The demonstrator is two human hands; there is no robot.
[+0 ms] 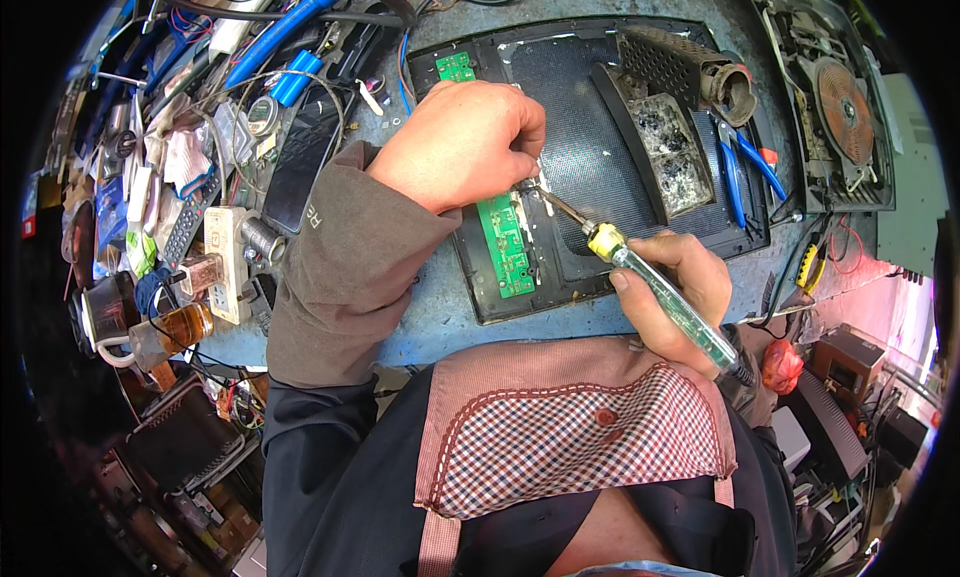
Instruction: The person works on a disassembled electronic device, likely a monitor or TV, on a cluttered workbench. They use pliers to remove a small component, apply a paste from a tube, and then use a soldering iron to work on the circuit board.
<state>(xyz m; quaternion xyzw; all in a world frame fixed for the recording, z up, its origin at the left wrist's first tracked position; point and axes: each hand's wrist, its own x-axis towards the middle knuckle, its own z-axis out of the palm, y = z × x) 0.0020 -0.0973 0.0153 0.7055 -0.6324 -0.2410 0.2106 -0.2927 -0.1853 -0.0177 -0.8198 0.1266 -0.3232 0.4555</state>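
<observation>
- A long, narrow green circuit board lay along the left part of a flat black panel with a fine mesh middle.
- The left hand crossed over the board, covering its middle, with thumb and fingertips drawn close together near its right edge; whether they pinched anything could not be told.
- The right hand was wrapped around a soldering iron with a clear green handle and a yellow collar, its thin metal tip pointing up and left, just beside the left fingertips; contact there could not be made out.
- On the panel's right part rested a dark perforated metal housing and, beside it, blue-handled pliers.
- Beneath the panel spread a worn blue workbench.
- Farther right stood a dark frame holding a round, brownish disc.
- To the left were two blue cylinders, a white power strip and a clear container of amber liquid.
</observation>
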